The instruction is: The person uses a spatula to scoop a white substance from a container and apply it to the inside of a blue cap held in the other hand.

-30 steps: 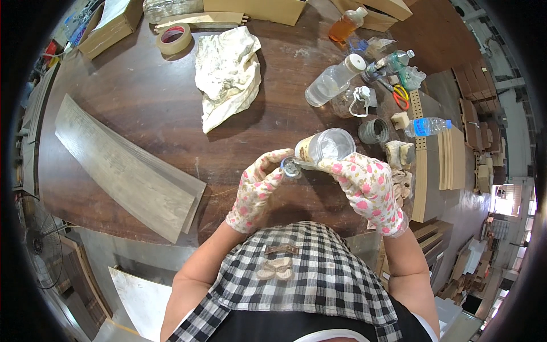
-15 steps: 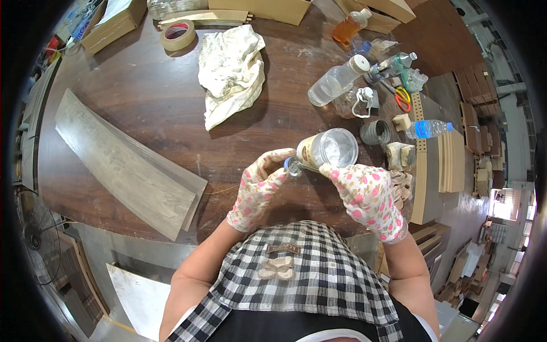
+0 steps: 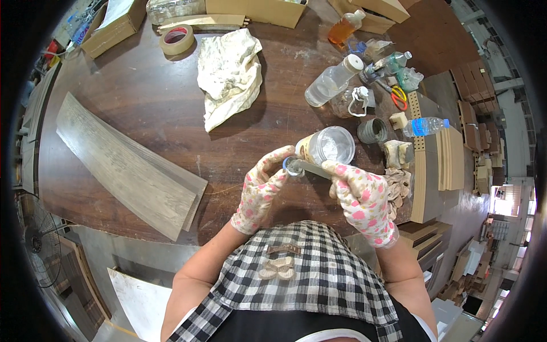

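Both hands wear white gloves with a pink flower print. My left hand (image 3: 260, 188) is closed on a small blue-rimmed bottle cap (image 3: 293, 166), with greyish matter inside it. A flat grey scraper strip (image 3: 314, 168) is pinched in my right hand (image 3: 364, 200); its far end reaches into the cap. The strip's other end is hidden by the glove. Just beyond the hands stands a clear plastic tub (image 3: 335, 147) with white powder in the bottom and a label on its side.
Grey wood-look planks (image 3: 125, 165) lie at left. A stained white cloth (image 3: 230, 74) and a tape roll (image 3: 176, 40) are farther back. At right stand a tall clear bottle (image 3: 329, 84), a dark jar (image 3: 373, 131), a water bottle (image 3: 426, 126) and scissors (image 3: 399, 98).
My right hand has drawn back slightly from the tub, and the grey strip now shows, its tip in the cap. My left hand has stayed nearly in place.
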`<action>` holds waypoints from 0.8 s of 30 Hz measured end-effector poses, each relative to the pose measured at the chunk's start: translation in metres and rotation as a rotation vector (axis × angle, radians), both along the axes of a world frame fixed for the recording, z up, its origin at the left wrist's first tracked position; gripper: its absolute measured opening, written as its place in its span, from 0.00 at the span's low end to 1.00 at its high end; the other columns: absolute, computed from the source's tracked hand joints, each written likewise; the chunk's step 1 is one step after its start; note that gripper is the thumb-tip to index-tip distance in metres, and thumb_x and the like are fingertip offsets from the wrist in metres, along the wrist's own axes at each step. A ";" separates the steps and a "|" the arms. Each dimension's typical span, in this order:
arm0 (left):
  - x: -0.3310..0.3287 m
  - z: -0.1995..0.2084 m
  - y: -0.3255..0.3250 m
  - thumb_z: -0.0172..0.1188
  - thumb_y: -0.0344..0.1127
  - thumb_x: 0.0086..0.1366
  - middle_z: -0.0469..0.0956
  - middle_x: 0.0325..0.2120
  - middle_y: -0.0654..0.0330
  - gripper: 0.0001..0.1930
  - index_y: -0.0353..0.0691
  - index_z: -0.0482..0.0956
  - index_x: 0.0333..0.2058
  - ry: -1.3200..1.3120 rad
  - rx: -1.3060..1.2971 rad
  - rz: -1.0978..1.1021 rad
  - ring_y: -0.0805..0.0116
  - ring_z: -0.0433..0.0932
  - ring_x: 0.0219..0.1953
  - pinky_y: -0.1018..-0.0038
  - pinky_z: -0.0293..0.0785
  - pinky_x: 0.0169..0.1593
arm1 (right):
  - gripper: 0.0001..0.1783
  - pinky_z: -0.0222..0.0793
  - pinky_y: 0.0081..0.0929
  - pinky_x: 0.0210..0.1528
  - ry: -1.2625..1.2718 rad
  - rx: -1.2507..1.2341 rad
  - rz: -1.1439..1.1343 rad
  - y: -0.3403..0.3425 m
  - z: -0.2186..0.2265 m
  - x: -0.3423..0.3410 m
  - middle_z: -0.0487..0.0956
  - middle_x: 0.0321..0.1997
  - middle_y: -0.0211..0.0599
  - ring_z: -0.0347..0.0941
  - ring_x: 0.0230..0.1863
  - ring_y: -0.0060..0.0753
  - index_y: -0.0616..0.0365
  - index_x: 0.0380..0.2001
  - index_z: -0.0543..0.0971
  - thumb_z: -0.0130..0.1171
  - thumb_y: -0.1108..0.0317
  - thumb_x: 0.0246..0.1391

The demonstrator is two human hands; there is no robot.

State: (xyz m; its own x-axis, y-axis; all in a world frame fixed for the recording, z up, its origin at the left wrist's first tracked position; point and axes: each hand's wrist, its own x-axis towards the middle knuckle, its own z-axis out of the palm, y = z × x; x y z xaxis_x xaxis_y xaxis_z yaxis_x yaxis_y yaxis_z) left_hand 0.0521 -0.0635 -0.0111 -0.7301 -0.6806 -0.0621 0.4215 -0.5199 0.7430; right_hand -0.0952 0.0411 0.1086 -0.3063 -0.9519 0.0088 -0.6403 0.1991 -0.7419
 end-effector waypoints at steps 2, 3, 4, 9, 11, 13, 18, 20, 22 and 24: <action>0.001 0.002 0.001 0.59 0.36 0.62 0.72 0.49 0.55 0.26 0.33 0.64 0.56 -0.017 0.008 -0.046 0.70 0.73 0.49 0.73 0.69 0.54 | 0.14 0.69 0.24 0.26 0.317 -0.209 0.197 -0.003 -0.004 0.000 0.76 0.22 0.34 0.73 0.22 0.29 0.60 0.42 0.79 0.52 0.78 0.52; 0.002 0.002 0.002 0.59 0.37 0.62 0.72 0.49 0.55 0.26 0.34 0.64 0.56 0.029 0.092 -0.054 0.71 0.73 0.48 0.73 0.70 0.53 | 0.15 0.70 0.26 0.27 0.340 -0.228 0.243 -0.003 -0.006 -0.001 0.76 0.22 0.34 0.74 0.23 0.33 0.58 0.41 0.79 0.54 0.78 0.49; 0.003 0.002 0.003 0.59 0.39 0.62 0.73 0.49 0.56 0.27 0.34 0.64 0.56 0.075 0.175 -0.062 0.71 0.73 0.48 0.74 0.71 0.52 | 0.15 0.70 0.26 0.27 0.340 -0.232 0.248 -0.002 -0.005 -0.002 0.76 0.22 0.34 0.74 0.23 0.33 0.58 0.41 0.79 0.54 0.78 0.49; 0.004 0.008 0.006 0.59 0.42 0.62 0.73 0.48 0.58 0.27 0.35 0.64 0.56 0.135 0.222 -0.107 0.72 0.74 0.47 0.76 0.72 0.50 | 0.16 0.70 0.28 0.27 0.462 -0.268 0.250 0.002 -0.007 -0.005 0.77 0.24 0.34 0.75 0.25 0.34 0.56 0.39 0.81 0.57 0.78 0.43; 0.005 0.011 0.006 0.59 0.42 0.63 0.73 0.48 0.58 0.27 0.36 0.64 0.56 0.153 0.242 -0.134 0.72 0.74 0.47 0.77 0.72 0.49 | 0.16 0.70 0.28 0.26 0.499 -0.299 0.279 0.003 -0.007 -0.003 0.77 0.24 0.33 0.75 0.25 0.34 0.56 0.40 0.80 0.57 0.78 0.44; 0.007 0.012 0.007 0.59 0.42 0.63 0.74 0.48 0.59 0.26 0.36 0.65 0.56 0.113 0.225 -0.139 0.72 0.75 0.46 0.78 0.73 0.48 | 0.16 0.70 0.28 0.26 0.445 -0.282 0.239 0.007 -0.003 -0.005 0.77 0.24 0.34 0.75 0.25 0.34 0.56 0.40 0.80 0.57 0.78 0.45; 0.008 0.012 0.007 0.59 0.40 0.62 0.73 0.49 0.58 0.26 0.36 0.64 0.56 0.158 0.310 -0.216 0.74 0.75 0.42 0.81 0.75 0.42 | 0.15 0.69 0.28 0.26 0.352 -0.226 0.203 0.007 -0.004 -0.001 0.77 0.25 0.35 0.75 0.24 0.34 0.56 0.41 0.80 0.55 0.78 0.48; 0.008 0.009 0.007 0.59 0.39 0.62 0.73 0.49 0.58 0.26 0.37 0.64 0.56 0.182 0.361 -0.249 0.75 0.75 0.40 0.81 0.76 0.41 | 0.15 0.69 0.28 0.26 0.371 -0.261 0.196 0.005 -0.005 0.001 0.77 0.25 0.35 0.74 0.24 0.35 0.57 0.41 0.80 0.54 0.78 0.48; 0.010 0.005 0.008 0.59 0.38 0.62 0.72 0.49 0.58 0.26 0.38 0.64 0.57 0.240 0.426 -0.255 0.77 0.74 0.39 0.81 0.76 0.40 | 0.22 0.69 0.30 0.26 0.332 -0.289 0.248 0.007 -0.009 0.002 0.76 0.26 0.35 0.73 0.24 0.35 0.55 0.45 0.78 0.55 0.79 0.43; 0.012 0.004 0.008 0.59 0.38 0.62 0.73 0.49 0.58 0.25 0.39 0.64 0.56 0.252 0.426 -0.269 0.76 0.74 0.39 0.81 0.76 0.40 | 0.21 0.69 0.29 0.26 0.306 -0.252 0.276 0.011 -0.007 -0.001 0.76 0.26 0.35 0.73 0.24 0.35 0.56 0.45 0.78 0.55 0.78 0.43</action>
